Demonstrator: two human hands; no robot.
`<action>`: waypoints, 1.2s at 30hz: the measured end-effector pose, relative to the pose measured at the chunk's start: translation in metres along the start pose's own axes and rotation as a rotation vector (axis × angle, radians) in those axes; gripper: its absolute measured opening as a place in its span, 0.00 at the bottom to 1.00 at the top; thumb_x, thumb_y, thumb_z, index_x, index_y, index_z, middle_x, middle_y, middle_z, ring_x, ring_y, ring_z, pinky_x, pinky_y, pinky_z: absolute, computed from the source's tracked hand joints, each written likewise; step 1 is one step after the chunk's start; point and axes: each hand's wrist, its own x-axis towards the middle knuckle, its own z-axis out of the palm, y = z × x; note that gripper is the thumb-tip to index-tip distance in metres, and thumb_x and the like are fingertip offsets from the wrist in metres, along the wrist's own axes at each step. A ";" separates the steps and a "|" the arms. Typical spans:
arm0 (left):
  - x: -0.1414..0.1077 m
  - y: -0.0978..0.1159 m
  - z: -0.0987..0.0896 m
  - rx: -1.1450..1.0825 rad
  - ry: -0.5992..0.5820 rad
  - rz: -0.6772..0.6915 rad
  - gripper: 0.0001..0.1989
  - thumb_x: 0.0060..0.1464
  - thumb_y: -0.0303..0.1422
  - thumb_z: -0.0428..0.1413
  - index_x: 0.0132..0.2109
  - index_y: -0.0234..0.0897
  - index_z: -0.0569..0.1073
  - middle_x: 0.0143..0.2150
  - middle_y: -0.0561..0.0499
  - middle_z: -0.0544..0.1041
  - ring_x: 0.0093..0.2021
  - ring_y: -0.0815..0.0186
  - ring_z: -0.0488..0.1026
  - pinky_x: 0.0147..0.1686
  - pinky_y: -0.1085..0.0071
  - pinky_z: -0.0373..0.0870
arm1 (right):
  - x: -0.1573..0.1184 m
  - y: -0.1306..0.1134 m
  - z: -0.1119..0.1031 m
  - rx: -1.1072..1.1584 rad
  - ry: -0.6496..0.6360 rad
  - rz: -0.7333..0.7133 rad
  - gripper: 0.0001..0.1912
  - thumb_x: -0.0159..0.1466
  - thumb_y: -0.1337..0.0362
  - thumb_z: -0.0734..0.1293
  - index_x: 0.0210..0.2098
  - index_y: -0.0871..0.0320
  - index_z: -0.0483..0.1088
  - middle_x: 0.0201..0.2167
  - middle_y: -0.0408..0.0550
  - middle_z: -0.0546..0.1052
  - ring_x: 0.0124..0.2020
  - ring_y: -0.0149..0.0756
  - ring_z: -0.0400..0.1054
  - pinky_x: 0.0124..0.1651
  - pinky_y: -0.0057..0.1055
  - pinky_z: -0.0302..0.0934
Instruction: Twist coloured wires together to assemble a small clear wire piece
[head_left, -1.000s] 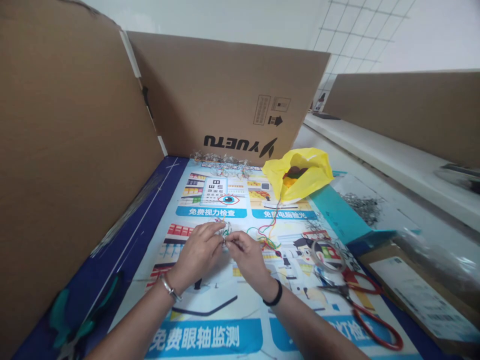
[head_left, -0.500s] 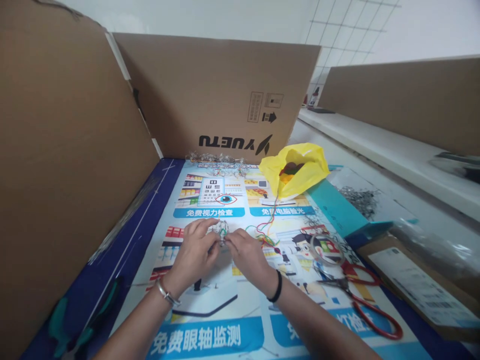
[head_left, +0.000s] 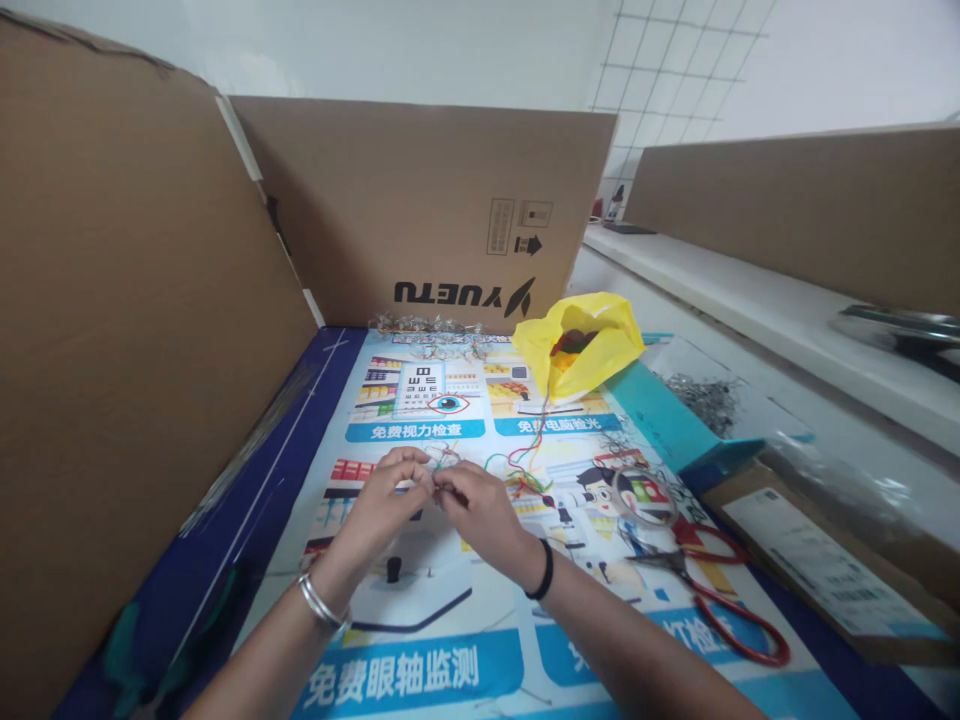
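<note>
Over the middle of the printed poster (head_left: 435, 590), my left hand (head_left: 386, 505), with a silver bangle at its wrist, is closed in a pinch. Its fingertips meet those of my right hand (head_left: 484, 515), also pinching, with a black band at the wrist. Between and behind the fingers shows a small piece of thin silvery wire (head_left: 444, 456) with a bit of green on it; both hands grip it, and the fingers cover most of it. Red, green and yellow threads (head_left: 529, 480) lie right of my right hand and run up to a yellow bag (head_left: 607, 365).
Red-handled scissors (head_left: 705, 585) and a clear tape roll (head_left: 643, 498) lie at the right, beside a cardboard parcel (head_left: 832, 565). Green-handled pliers (head_left: 124, 650) are at the lower left. Wire pieces (head_left: 427, 325) line the back. Cardboard panels (head_left: 420, 200) stand left and behind.
Both hands have drawn together until the fingertips meet, and the wire piece is now more hidden by them. The view has shifted slightly.
</note>
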 end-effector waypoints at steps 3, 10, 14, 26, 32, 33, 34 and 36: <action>-0.001 0.003 0.001 -0.081 -0.026 0.002 0.09 0.50 0.34 0.53 0.24 0.36 0.71 0.46 0.47 0.70 0.49 0.57 0.67 0.53 0.60 0.59 | 0.001 0.000 -0.001 0.039 0.027 0.014 0.10 0.56 0.75 0.61 0.29 0.57 0.72 0.25 0.44 0.73 0.29 0.31 0.66 0.35 0.27 0.60; 0.003 -0.010 0.002 -0.105 -0.031 0.101 0.06 0.50 0.31 0.54 0.37 0.38 0.72 0.38 0.49 0.73 0.40 0.63 0.69 0.44 0.65 0.64 | 0.004 0.002 -0.008 0.312 0.065 0.238 0.03 0.56 0.67 0.66 0.30 0.58 0.72 0.25 0.43 0.73 0.26 0.30 0.65 0.30 0.26 0.60; 0.005 -0.014 0.004 -0.002 0.005 0.208 0.05 0.48 0.30 0.57 0.35 0.40 0.75 0.37 0.50 0.74 0.41 0.62 0.70 0.45 0.64 0.64 | 0.004 0.004 -0.007 0.499 0.046 0.277 0.03 0.55 0.66 0.67 0.30 0.58 0.72 0.27 0.44 0.73 0.28 0.31 0.67 0.32 0.27 0.61; -0.002 -0.010 0.015 0.074 0.180 0.323 0.03 0.49 0.27 0.56 0.29 0.38 0.73 0.31 0.52 0.74 0.36 0.64 0.70 0.39 0.67 0.65 | 0.017 -0.005 -0.023 0.729 -0.092 0.509 0.06 0.51 0.63 0.70 0.27 0.59 0.74 0.20 0.39 0.70 0.16 0.22 0.55 0.19 0.23 0.50; -0.003 -0.008 0.019 0.055 0.212 0.256 0.03 0.46 0.26 0.57 0.27 0.37 0.73 0.30 0.52 0.73 0.35 0.64 0.69 0.39 0.67 0.65 | 0.019 -0.006 -0.024 0.724 -0.115 0.501 0.06 0.51 0.63 0.70 0.27 0.59 0.74 0.20 0.39 0.70 0.16 0.22 0.55 0.19 0.23 0.50; -0.003 -0.007 0.020 0.037 0.222 0.235 0.02 0.46 0.26 0.57 0.28 0.37 0.74 0.31 0.51 0.73 0.36 0.64 0.69 0.39 0.67 0.65 | 0.019 -0.007 -0.024 0.697 -0.098 0.476 0.06 0.52 0.62 0.70 0.27 0.59 0.74 0.21 0.40 0.70 0.17 0.23 0.55 0.20 0.23 0.50; -0.004 -0.006 0.021 0.012 0.228 0.214 0.03 0.46 0.26 0.57 0.29 0.38 0.74 0.31 0.51 0.73 0.36 0.64 0.69 0.39 0.67 0.65 | 0.019 -0.007 -0.024 0.668 -0.079 0.448 0.06 0.52 0.62 0.70 0.27 0.58 0.74 0.22 0.40 0.71 0.18 0.23 0.57 0.21 0.23 0.51; -0.005 -0.005 0.021 -0.048 0.221 0.178 0.03 0.46 0.27 0.56 0.28 0.38 0.74 0.31 0.52 0.73 0.35 0.65 0.69 0.39 0.68 0.65 | 0.018 -0.009 -0.024 0.628 -0.059 0.412 0.05 0.52 0.62 0.70 0.26 0.58 0.75 0.23 0.41 0.71 0.21 0.25 0.59 0.22 0.23 0.53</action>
